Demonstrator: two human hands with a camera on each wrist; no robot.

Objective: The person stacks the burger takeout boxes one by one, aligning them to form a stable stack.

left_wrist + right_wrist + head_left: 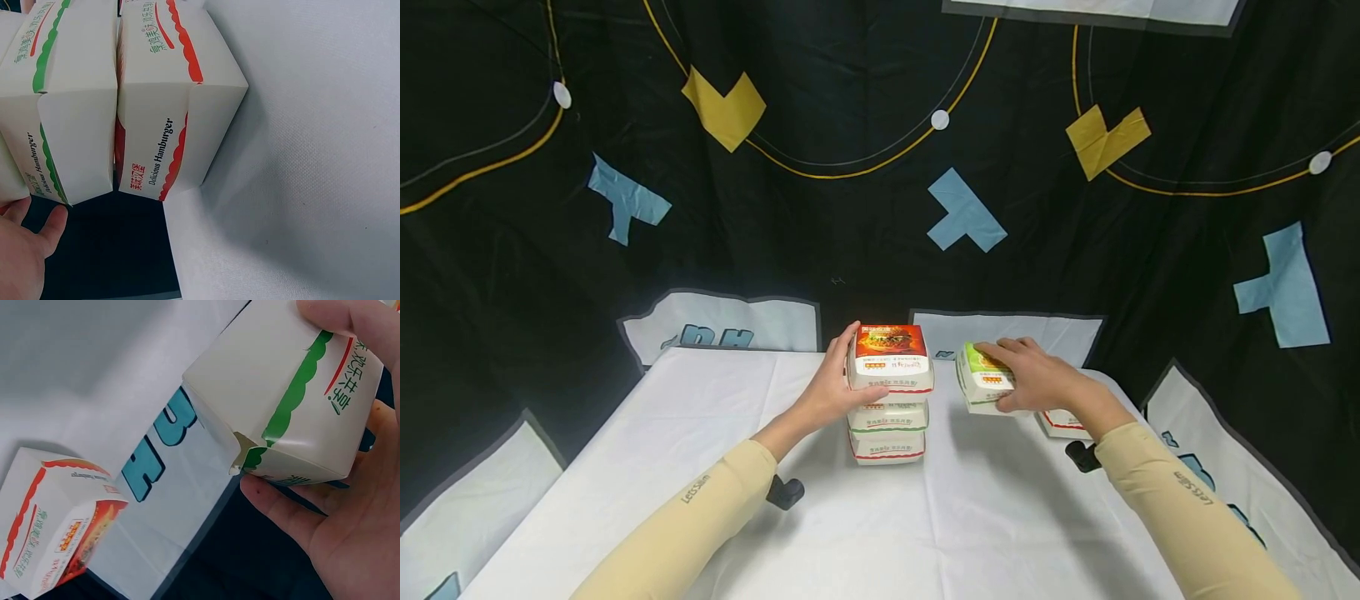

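Observation:
Three burger boxes stand stacked near the table's middle: a red-topped box (891,358) above a green-trimmed box (889,416) and a red-trimmed box (887,447). My left hand (835,385) grips the top box from its left side, thumb along the front. In the left wrist view, fingertips (57,219) lie by the green-trimmed box's edge. To the right of the stack, my right hand (1037,375) holds a green-topped burger box (985,379) above the table, thumb on the near side. The right wrist view shows a small flap sticking out at that box's corner.
Another red-trimmed burger box (1063,425) sits on the table at the right, partly hidden behind the right forearm. A white cloth covers the table (865,533). Behind it hangs a black curtain (850,242) with paper shapes.

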